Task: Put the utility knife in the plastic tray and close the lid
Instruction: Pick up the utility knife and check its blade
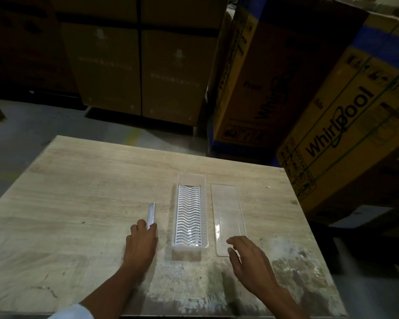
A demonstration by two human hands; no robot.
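A slim silver utility knife (151,212) lies lengthwise on the wooden table (78,192), just left of the tray. My left hand (141,244) pinches the knife's near end between thumb and fingers. The clear plastic tray (189,178) stands open in the middle, with a white wavy grid insert (189,215) inside. Its clear flat lid (227,217) lies on the table right beside the tray. My right hand (249,259) hovers at the lid's near end with fingers spread, holding nothing.
Large cardboard boxes (332,111) lean close to the table's far right corner. More stacked cartons (138,65) stand behind the table across a strip of grey floor. The table's near part is worn and stained.
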